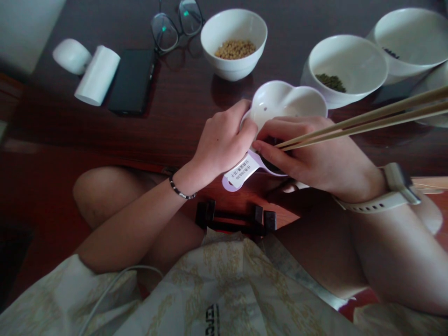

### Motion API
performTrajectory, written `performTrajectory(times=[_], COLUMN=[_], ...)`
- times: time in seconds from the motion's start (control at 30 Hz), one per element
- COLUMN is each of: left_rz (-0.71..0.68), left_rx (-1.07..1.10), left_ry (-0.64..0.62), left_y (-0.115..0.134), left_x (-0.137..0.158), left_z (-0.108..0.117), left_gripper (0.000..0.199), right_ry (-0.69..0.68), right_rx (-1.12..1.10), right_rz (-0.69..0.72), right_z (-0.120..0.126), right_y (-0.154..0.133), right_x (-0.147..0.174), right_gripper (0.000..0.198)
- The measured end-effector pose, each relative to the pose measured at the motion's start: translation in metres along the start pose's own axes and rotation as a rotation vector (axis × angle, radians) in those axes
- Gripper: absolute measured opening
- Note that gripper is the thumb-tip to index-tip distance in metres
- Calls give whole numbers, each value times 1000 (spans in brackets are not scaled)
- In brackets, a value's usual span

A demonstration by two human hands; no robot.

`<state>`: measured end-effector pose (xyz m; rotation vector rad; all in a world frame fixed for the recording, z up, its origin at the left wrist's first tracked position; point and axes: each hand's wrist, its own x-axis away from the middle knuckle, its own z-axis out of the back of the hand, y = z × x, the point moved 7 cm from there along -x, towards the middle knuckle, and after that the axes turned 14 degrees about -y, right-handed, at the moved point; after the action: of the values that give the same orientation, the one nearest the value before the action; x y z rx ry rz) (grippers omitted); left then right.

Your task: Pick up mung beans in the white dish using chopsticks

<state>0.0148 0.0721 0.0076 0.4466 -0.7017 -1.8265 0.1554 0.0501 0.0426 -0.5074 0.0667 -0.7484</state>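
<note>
A dark reddish-brown tabletop (168, 98) with streaky wood grain fills the far half of the view, its sheen throwing back dim reflections below the bowls. Past its left edge is a pale surface (28, 28); beyond the near edge, reddish floor (38, 196) shows around the seated person's knees, with a black piece of gear (234, 219) between them and a pale cable (115, 284) across the patterned clothing (210, 280). The light is dull.

At the middle of the near edge is a white dish (308, 99) with a pale purple rim and several hollows, its labelled handle (243, 170) sticking out past the edge towards the lap. The left hand (224, 135) is closed on the dish's left side, thumb over the rim. The right hand (315, 161) pinches a pair of chopsticks (402, 107) above a nearer, darker hollow; whether that hand also touches the dish I cannot tell.

Near the far edge stand a bowl of tan beans (234, 70) and, just left of it, a pair of glasses (165, 36). Towards the left edge lie a black box (132, 84), a white cylinder (98, 77) and a rounded white object (71, 56). Towards the far right corner are a bowl of green beans (364, 70) and one with a few dark pieces (416, 39).
</note>
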Motion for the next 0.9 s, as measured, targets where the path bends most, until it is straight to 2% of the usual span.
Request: performTrajectory(times=[0.3,0.73,0.9], left_rz=[56,-38,-23], left_rx=[3,7,17], left_ry=[-39,20,20], left_y=[-1,5,4], left_x=[-2,0,0], left_z=[0,5,6], left_gripper=[16,22,22], right_ry=[11,-69,-95], right_rx=[21,67,72], right_rz=[-11,-43,-67], right_z=[-1,0,1], right_y=[0,-2,-3], right_x=[1,0,0], right_gripper=[35,38,39])
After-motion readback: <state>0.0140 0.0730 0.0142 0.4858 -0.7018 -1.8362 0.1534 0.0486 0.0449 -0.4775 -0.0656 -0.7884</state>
